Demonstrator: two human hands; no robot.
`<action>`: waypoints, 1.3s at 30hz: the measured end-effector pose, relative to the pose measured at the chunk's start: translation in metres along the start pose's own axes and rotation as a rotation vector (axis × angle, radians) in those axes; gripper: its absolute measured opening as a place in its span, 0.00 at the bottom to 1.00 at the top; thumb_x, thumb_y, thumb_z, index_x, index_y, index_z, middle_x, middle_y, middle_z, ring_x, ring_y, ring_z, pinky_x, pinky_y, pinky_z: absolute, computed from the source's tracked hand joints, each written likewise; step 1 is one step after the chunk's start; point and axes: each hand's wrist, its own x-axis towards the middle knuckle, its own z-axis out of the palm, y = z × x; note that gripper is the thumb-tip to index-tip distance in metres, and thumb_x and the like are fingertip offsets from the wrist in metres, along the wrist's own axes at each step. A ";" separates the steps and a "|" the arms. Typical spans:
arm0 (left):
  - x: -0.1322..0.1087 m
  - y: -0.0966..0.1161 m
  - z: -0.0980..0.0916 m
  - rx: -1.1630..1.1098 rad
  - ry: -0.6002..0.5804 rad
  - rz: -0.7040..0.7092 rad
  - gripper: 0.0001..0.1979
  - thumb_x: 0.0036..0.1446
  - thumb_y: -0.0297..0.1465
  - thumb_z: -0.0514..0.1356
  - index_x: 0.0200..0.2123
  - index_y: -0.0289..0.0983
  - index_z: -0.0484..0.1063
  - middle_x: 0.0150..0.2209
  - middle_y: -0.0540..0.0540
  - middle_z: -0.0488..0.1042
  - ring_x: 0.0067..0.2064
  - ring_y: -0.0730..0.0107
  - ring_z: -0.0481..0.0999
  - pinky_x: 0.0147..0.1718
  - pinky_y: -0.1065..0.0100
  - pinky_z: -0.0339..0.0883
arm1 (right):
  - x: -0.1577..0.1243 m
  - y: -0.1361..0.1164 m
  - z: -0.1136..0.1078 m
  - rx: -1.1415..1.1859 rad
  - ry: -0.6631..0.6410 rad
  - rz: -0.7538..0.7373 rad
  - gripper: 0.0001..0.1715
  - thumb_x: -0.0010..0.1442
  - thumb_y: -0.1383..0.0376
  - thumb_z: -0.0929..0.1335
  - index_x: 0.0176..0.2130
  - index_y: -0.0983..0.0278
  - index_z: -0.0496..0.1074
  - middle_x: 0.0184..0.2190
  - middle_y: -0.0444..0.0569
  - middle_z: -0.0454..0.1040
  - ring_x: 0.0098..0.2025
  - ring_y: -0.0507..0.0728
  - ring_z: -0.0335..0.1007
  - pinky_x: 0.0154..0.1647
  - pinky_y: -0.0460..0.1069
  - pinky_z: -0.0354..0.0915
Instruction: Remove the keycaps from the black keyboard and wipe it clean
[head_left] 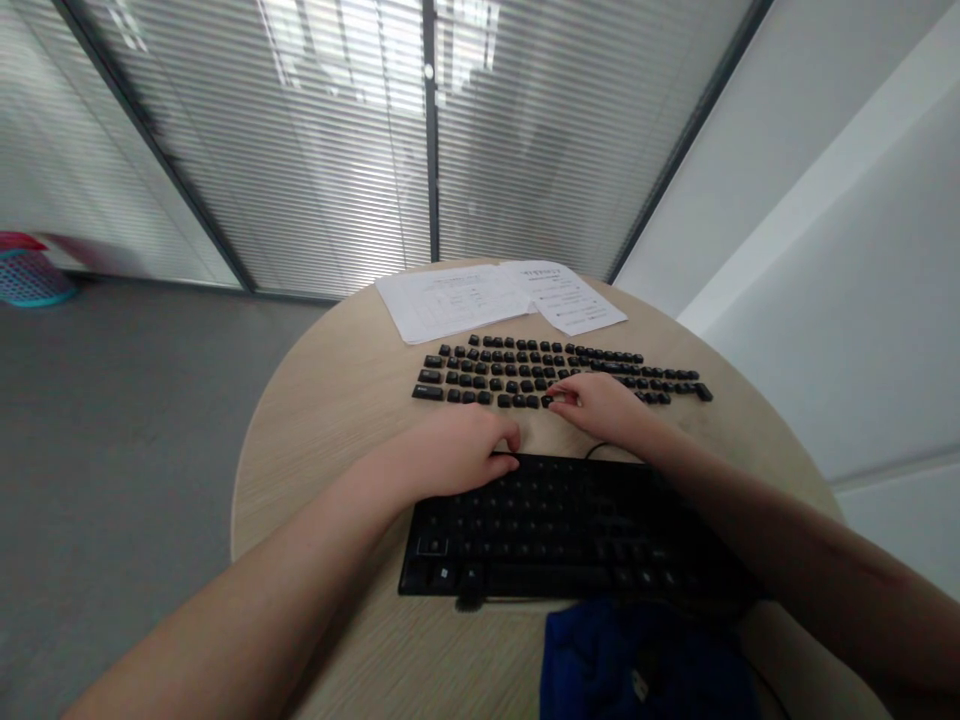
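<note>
While the left hand (465, 448) rests at the far edge of the black keyboard (540, 525), its fingers bent with a small visible gap by the thumb, the right hand (604, 400) is among loose keycaps (511, 386) laid in rows beyond on the desk (315, 440); its fingers nearly meet, though I cannot tell whether they grip 1.

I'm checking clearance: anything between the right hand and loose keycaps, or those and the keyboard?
Nothing visible separates right hand and keycaps; between keycaps and keyboard, the left hand intrudes at left, a cable near centre.
</note>
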 end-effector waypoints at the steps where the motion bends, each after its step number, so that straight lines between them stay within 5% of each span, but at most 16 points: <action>1: 0.000 0.000 0.000 0.002 0.003 -0.001 0.09 0.66 0.34 0.62 0.44 0.42 0.82 0.36 0.45 0.83 0.34 0.61 0.78 0.32 0.65 0.64 | 0.000 0.000 0.000 0.000 -0.001 -0.002 0.17 0.68 0.62 0.71 0.52 0.63 0.85 0.36 0.50 0.84 0.40 0.60 0.79 0.44 0.52 0.69; 12: 0.002 -0.007 0.007 -0.026 0.038 0.026 0.08 0.66 0.34 0.63 0.45 0.41 0.82 0.35 0.46 0.83 0.35 0.61 0.78 0.32 0.65 0.64 | -0.026 -0.008 -0.026 0.023 0.147 -0.067 0.18 0.72 0.59 0.67 0.48 0.64 0.84 0.39 0.54 0.84 0.42 0.63 0.80 0.45 0.55 0.70; 18: 0.004 -0.009 0.008 -0.086 0.046 0.017 0.08 0.65 0.34 0.63 0.43 0.42 0.83 0.32 0.48 0.81 0.32 0.64 0.77 0.33 0.65 0.65 | -0.102 -0.016 -0.056 0.368 0.476 -0.055 0.22 0.77 0.55 0.61 0.46 0.59 0.82 0.38 0.51 0.81 0.39 0.60 0.77 0.43 0.55 0.71; 23: 0.010 -0.005 0.008 -0.078 0.078 -0.024 0.10 0.65 0.35 0.63 0.46 0.41 0.82 0.35 0.48 0.81 0.35 0.64 0.77 0.36 0.65 0.65 | -0.161 -0.026 -0.054 0.695 0.604 0.067 0.24 0.77 0.52 0.61 0.44 0.53 0.84 0.34 0.48 0.78 0.36 0.58 0.74 0.31 0.52 0.65; 30: 0.014 -0.006 0.011 -0.101 0.130 0.084 0.10 0.66 0.34 0.60 0.38 0.39 0.81 0.39 0.46 0.80 0.40 0.64 0.78 0.42 0.64 0.68 | -0.164 -0.020 -0.045 0.654 0.281 -0.025 0.09 0.71 0.60 0.71 0.39 0.57 0.82 0.28 0.43 0.79 0.28 0.52 0.74 0.27 0.45 0.66; 39: 0.013 -0.009 0.007 -0.249 0.230 0.126 0.17 0.73 0.36 0.52 0.39 0.39 0.81 0.39 0.47 0.81 0.42 0.66 0.80 0.47 0.65 0.70 | -0.165 -0.012 -0.050 0.897 0.025 -0.117 0.11 0.71 0.55 0.71 0.45 0.58 0.82 0.28 0.44 0.81 0.25 0.51 0.75 0.23 0.42 0.68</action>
